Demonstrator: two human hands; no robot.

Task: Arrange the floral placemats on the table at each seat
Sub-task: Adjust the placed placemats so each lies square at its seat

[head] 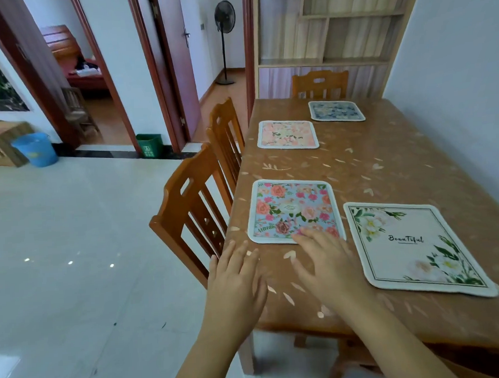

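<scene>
Blue rose placemat lies flat at the left edge of the brown leaf-patterned surface, in front of the nearest wooden chair. Just right of it sits the white placemat printed "Beautiful", turned at a slant. Beyond it, along the same edge, is the pink placemat, and farther beyond, by the end chair, the dark blue placemat. Both hands are flat with fingers straight and spread, gripping nothing. The right hand has its fingertips over the blue rose placemat's near edge. The left hand is just off that placemat's near left corner; whether it touches the surface I cannot tell.
</scene>
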